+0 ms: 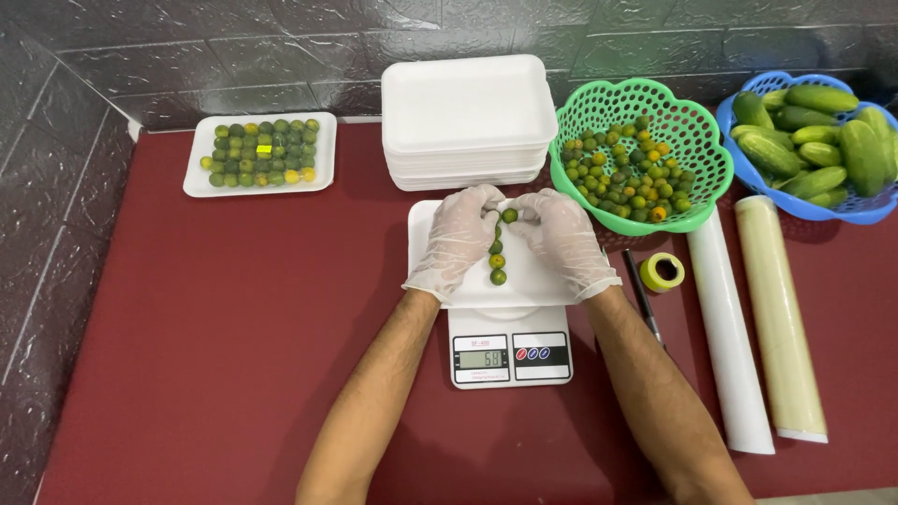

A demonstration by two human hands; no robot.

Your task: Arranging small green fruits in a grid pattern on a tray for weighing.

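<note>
At the far left of the dark red tabletop [215,318] lay a white foam tray [259,155] already filled with rows of small green and yellow citrus fruits. Further along, a stack of empty foam trays [465,120] stood against the grey wall. In front of it a white kitchen scale [510,348] carried a single foam tray [527,281], and a short column of small fruits [498,262] ran down the middle of it. Both gloved hands met over that tray's far end. The left hand [456,241] had its fingers curled in a narrow grip just beside the top of the column; what it held I could not tell. The right hand [559,238] pinched one small green fruit [509,215]. To the right sat a green basket [699,140] of loose fruits, then a roll of yellow tape [662,272], two long rolls of wrap [753,327], and a blue basket [748,173] of cucumbers [814,140].
</note>
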